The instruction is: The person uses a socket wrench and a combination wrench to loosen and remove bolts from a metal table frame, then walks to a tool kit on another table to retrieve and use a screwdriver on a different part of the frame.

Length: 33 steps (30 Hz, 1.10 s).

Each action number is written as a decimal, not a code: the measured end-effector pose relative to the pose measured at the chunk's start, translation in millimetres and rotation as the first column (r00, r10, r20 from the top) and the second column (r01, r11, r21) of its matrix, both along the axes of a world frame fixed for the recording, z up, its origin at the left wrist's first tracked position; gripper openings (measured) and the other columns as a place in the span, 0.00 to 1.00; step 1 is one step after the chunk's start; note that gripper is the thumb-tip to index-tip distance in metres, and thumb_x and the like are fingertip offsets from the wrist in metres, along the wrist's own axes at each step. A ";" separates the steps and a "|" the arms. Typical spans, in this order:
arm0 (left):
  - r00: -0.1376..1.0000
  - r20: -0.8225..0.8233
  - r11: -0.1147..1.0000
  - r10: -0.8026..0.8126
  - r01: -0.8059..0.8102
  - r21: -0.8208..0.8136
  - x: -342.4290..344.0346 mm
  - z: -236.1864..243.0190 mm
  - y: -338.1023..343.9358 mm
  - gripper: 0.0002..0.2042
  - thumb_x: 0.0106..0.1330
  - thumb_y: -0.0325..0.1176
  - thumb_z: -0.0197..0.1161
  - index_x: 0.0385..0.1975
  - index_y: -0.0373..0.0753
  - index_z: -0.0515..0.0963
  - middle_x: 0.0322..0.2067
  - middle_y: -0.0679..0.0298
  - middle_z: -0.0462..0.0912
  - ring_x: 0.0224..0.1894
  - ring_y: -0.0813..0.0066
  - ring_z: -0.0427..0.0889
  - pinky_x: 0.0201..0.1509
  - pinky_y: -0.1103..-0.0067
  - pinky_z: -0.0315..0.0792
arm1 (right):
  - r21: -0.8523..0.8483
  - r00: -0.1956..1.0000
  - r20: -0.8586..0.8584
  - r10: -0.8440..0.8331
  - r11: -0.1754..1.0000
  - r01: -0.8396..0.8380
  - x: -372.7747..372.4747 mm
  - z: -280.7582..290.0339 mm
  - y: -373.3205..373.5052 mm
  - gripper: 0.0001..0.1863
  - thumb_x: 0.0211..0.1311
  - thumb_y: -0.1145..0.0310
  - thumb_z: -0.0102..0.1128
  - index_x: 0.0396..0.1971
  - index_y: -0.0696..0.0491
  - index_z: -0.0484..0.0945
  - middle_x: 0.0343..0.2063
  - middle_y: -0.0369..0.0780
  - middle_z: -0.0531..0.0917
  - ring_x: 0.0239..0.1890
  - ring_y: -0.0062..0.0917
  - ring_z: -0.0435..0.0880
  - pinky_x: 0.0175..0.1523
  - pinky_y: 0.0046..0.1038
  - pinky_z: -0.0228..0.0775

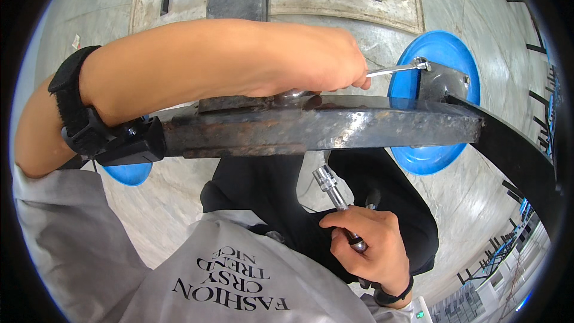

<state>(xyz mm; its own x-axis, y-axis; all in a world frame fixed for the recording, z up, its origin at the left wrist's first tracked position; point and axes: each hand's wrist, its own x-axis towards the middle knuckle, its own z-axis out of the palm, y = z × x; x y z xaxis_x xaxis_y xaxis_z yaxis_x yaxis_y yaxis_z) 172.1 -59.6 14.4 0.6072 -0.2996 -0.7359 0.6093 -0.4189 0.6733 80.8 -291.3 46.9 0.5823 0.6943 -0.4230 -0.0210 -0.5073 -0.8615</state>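
My left hand (335, 57) reaches across the far side of a dark steel beam (335, 130), its fingers closed round the handle of a metal wrench (388, 70). The wrench's head meets a bolt (422, 63) on a grey metal bracket (441, 81) at the beam's right end. On the near side, my right hand (371, 245) grips a ratchet wrench with a chrome socket (326, 178) that points up and to the left, apart from the beam. Its lower part is hidden by my fingers.
Blue round discs (421, 160) show behind the beam at the right and lower left (128, 173). A black curved bar (520, 137) runs from the beam's right end. Beyond lies a floor plate (335, 0) with dark steel bars. Black racks (502, 245) stand far right.
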 end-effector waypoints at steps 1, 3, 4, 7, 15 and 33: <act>1.000 -0.012 1.000 0.013 -0.013 -0.024 0.5 -0.5 0.5 0.14 0.67 0.35 0.54 0.47 0.38 0.80 0.34 0.65 0.74 0.37 0.77 0.70 0.44 0.79 0.66 | 0.004 1.000 -0.001 -0.001 1.000 0.001 0.1 -0.2 -0.1 0.12 0.43 0.81 0.57 0.31 0.59 0.82 0.19 0.42 0.79 0.17 0.29 0.78 0.24 0.25 0.66; 0.999 -0.054 1.000 0.002 -0.003 -0.019 0.4 -1.3 -0.2 0.14 0.67 0.34 0.54 0.47 0.38 0.81 0.36 0.64 0.75 0.38 0.76 0.71 0.46 0.78 0.66 | 0.002 1.000 -0.007 0.005 1.000 -0.005 0.7 -0.3 -0.3 0.12 0.43 0.81 0.57 0.31 0.59 0.82 0.19 0.42 0.79 0.17 0.29 0.77 0.24 0.25 0.67; 0.998 -0.067 1.000 -0.010 0.009 -0.012 0.1 -1.9 -1.3 0.14 0.66 0.34 0.54 0.47 0.38 0.81 0.37 0.64 0.75 0.39 0.76 0.71 0.46 0.77 0.66 | -0.016 1.000 -0.023 0.005 1.000 -0.005 0.9 0.0 -0.4 0.12 0.43 0.81 0.57 0.31 0.59 0.82 0.19 0.42 0.79 0.17 0.29 0.77 0.24 0.25 0.67; 0.999 -0.035 0.996 -0.018 0.021 0.090 1.4 -4.8 -4.1 0.13 0.66 0.34 0.54 0.46 0.38 0.81 0.38 0.63 0.76 0.39 0.76 0.72 0.46 0.77 0.67 | -0.011 1.000 0.006 0.026 1.000 -0.026 1.6 0.6 -0.2 0.12 0.43 0.82 0.57 0.31 0.59 0.82 0.19 0.42 0.79 0.16 0.29 0.77 0.23 0.25 0.66; 0.987 -0.154 0.997 -0.047 0.056 0.052 3.0 10.8 -5.4 0.14 0.68 0.34 0.52 0.50 0.37 0.76 0.43 0.62 0.77 0.43 0.74 0.73 0.47 0.75 0.67 | 0.008 0.999 0.009 0.038 0.999 -0.038 1.6 0.6 -0.1 0.12 0.45 0.82 0.57 0.32 0.58 0.82 0.17 0.41 0.77 0.15 0.28 0.75 0.22 0.25 0.65; 0.972 0.031 0.972 -0.234 0.235 0.001 -2.1 -10.0 -1.8 0.16 0.68 0.30 0.51 0.52 0.35 0.78 0.40 0.59 0.82 0.42 0.72 0.77 0.49 0.74 0.69 | -0.015 1.000 -0.006 -0.021 1.000 0.021 -3.7 4.0 4.5 0.19 0.45 0.81 0.56 0.41 0.60 0.83 0.21 0.44 0.81 0.17 0.26 0.78 0.25 0.25 0.67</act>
